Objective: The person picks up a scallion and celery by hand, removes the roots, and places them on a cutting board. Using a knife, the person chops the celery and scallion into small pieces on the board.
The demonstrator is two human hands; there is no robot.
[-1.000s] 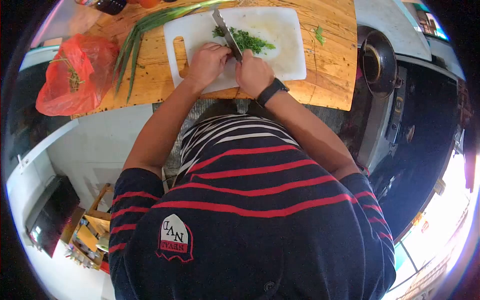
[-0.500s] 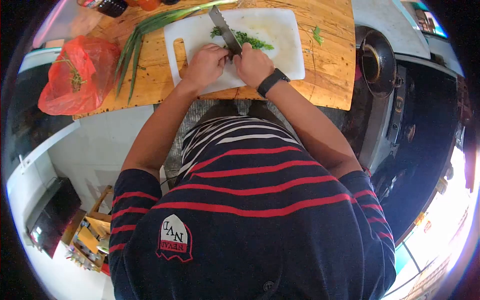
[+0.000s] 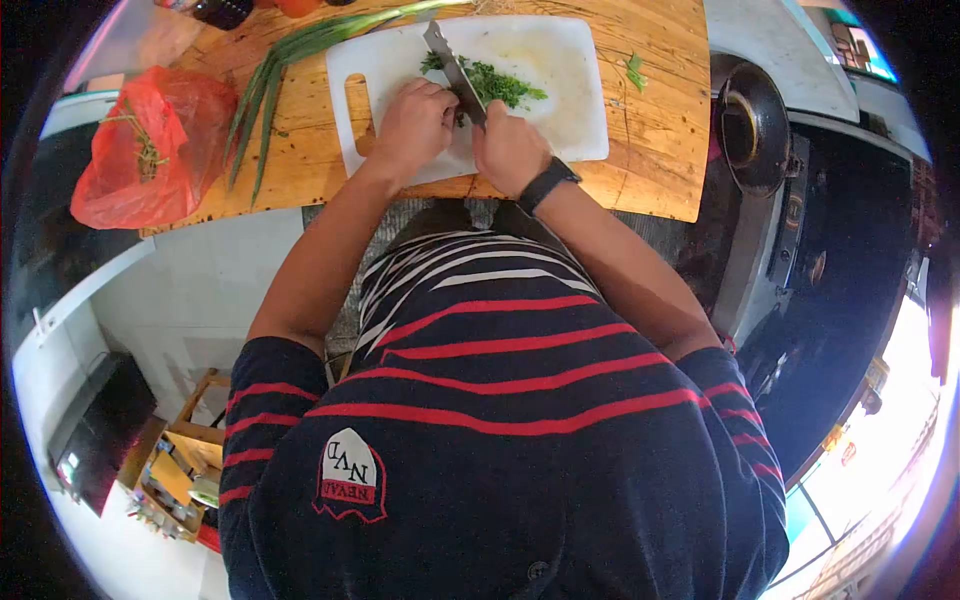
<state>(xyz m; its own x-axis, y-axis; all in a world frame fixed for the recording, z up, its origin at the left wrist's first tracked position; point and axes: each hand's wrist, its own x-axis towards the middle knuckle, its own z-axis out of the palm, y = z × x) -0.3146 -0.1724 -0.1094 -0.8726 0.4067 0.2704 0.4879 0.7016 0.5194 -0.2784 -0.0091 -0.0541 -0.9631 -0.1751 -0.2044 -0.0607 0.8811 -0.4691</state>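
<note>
While the right hand (image 3: 508, 148) is closed around the handle of a serrated knife (image 3: 450, 62), the left hand (image 3: 415, 118) rests curled, knuckles up, on the white cutting board (image 3: 565, 115), just beside the blade. I cannot tell whether its fingers pin down any stems, since the hand covers them. The blade runs slantwise away from the person, from the right fist toward the board's far edge, and its edge lies against a heap of chopped green herbs (image 3: 503, 86) near the middle of the board. A black wristband (image 3: 546, 184) sits on the right wrist, at the board's near edge.

The board lies on a wooden tabletop (image 3: 655, 150). A bundle of long green onions (image 3: 285, 65) stretches across the wood to the left of the board, their tips reaching past its far left corner. Farther left of the board, at the edge of the wood, lies a red plastic bag (image 3: 135, 150) with a few green stems on it. A small scrap of green leaf (image 3: 637, 70) lies on the wood just to the right of the board. Well to the right of the board, beyond the tabletop, stands a dark wok (image 3: 756, 125).
</note>
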